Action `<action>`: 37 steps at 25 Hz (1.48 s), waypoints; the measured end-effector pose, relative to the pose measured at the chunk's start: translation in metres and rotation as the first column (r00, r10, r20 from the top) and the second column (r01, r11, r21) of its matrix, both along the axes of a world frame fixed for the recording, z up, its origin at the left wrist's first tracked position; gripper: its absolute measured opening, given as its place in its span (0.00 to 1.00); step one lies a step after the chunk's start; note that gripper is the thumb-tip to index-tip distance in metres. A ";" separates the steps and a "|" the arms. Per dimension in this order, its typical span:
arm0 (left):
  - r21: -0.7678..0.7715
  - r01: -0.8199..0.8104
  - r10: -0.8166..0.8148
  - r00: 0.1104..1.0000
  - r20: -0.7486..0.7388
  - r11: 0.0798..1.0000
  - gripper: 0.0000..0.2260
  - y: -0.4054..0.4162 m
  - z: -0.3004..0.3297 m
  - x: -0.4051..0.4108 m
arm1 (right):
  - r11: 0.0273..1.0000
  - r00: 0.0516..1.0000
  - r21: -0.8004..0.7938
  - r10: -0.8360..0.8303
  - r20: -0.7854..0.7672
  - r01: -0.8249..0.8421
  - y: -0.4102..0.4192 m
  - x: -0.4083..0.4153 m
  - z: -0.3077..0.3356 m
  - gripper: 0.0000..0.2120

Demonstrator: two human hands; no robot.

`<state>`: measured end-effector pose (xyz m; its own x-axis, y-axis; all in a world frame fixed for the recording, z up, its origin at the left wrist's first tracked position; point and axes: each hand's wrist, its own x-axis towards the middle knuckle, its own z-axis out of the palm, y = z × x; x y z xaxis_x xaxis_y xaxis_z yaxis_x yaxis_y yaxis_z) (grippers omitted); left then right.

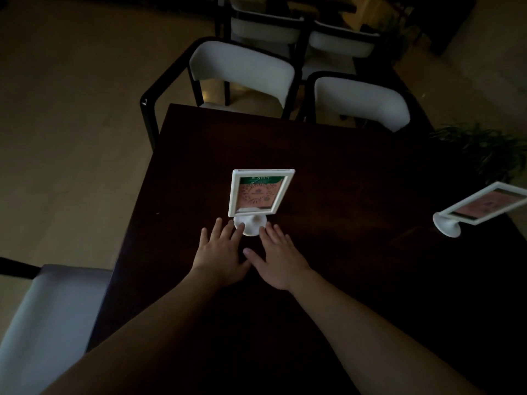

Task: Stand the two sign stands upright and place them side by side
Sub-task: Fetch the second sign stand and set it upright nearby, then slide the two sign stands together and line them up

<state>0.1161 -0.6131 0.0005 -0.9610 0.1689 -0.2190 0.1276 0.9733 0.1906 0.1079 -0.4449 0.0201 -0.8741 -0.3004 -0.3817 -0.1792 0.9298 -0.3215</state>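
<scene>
First sign stand [261, 195] standing mid-table [356, 172]; I am resting left hand [221, 252] and right hand [281, 259], both spread flat, at its base. Second sign stand [482, 208] lying tipped at the right edge, well apart.

The round base [251, 225] of the upright sign stand [260, 192] is lying partly hidden under the fingertips [241, 226] of the left hand [221, 252] and those of the right hand [281, 259]. Whether they are pressing it is unclear. Well right of the fingers, the tipped stand [482, 206] is running off the picture's edge. The card's print is showing too small to read.
</scene>
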 end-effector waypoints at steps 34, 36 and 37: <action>0.021 0.224 -0.225 0.973 0.057 0.974 0.39 0.273 -0.023 -0.004 | 0.982 0.981 -0.071 -0.181 -0.065 0.176 0.252 0.016 -0.034 0.40; 0.010 0.232 -0.232 0.971 0.054 0.973 0.38 0.297 -0.023 -0.005 | 0.981 0.982 -0.081 -0.182 -0.058 0.177 0.275 0.017 -0.033 0.41; 0.007 0.237 -0.237 0.970 0.053 0.972 0.37 0.308 -0.022 -0.006 | 0.980 0.982 -0.085 -0.183 -0.052 0.179 0.285 0.016 -0.033 0.41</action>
<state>0.1100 -0.3050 -0.0218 -0.8807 0.3902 -0.2686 0.3439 0.9166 0.2038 0.1239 -0.1594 -0.0132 -0.9371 -0.1626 -0.3088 -0.0312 0.9203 -0.3900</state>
